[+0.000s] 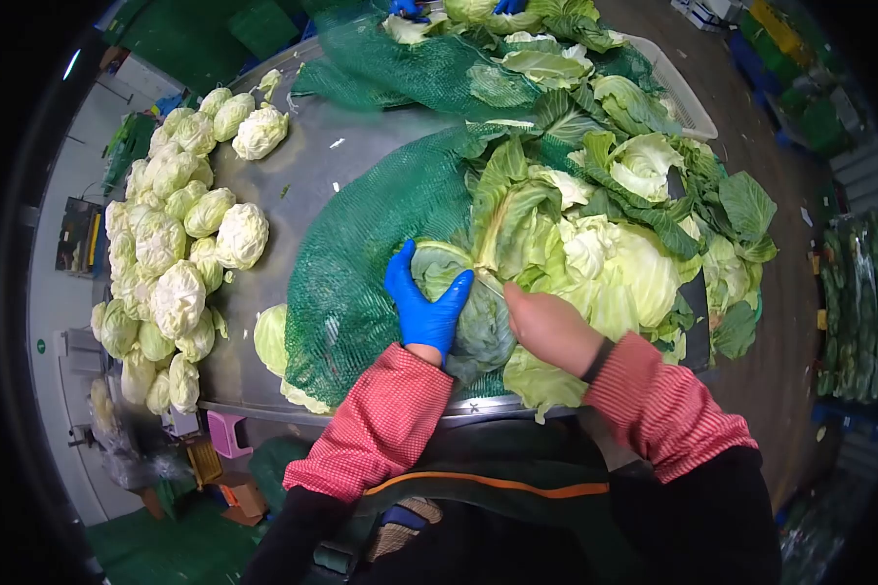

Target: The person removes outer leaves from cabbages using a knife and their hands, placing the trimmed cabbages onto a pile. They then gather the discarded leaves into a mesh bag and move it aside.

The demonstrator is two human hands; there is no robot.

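My left hand (427, 304), in a blue glove, grips a cabbage (483, 341) with dark green outer leaves, thumb and fingers spread around its side. My bare right hand (548, 327) is closed in a fist against the cabbage's stem end; whatever its fingers hold is hidden. Beneath and to the left of the cabbage spreads a green mesh bag (361, 234). Loose cabbage leaves (615, 278) are heaped just right of my right hand. Partly behind the mesh, a pale cabbage (272, 338) rests at the table's front.
Many trimmed cabbages (158, 244) are piled along the left side of the metal table (298, 166). Across the table, another person's blue-gloved hands (410, 10) work among leaves and a second mesh bag (410, 73). A white crate (688, 93) stands at the far right.
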